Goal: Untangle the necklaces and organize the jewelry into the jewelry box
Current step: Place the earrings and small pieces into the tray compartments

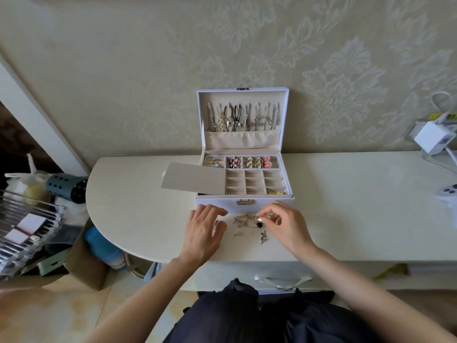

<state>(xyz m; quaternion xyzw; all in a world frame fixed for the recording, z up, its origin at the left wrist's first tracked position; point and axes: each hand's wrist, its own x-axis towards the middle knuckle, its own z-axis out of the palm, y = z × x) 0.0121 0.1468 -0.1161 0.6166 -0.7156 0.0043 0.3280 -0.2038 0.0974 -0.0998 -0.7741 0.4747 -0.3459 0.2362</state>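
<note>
Cream tabletop (358, 206) bore an open white jewelry box (210, 201) at twelve o'clock; right hand (284, 226) pinched tangled gold jewelry (244, 217) for sorting, left hand (200, 229) lay spread.

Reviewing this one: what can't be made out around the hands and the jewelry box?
1. Head view: the tangled jewelry at the right hand is too small and blurred to separate pieces.
2. The left hand covers most of an orange piece.
3. A grey panel hides the left compartments of the jewelry box.
4. The lid pocket hides the necklaces' lower ends.
</note>
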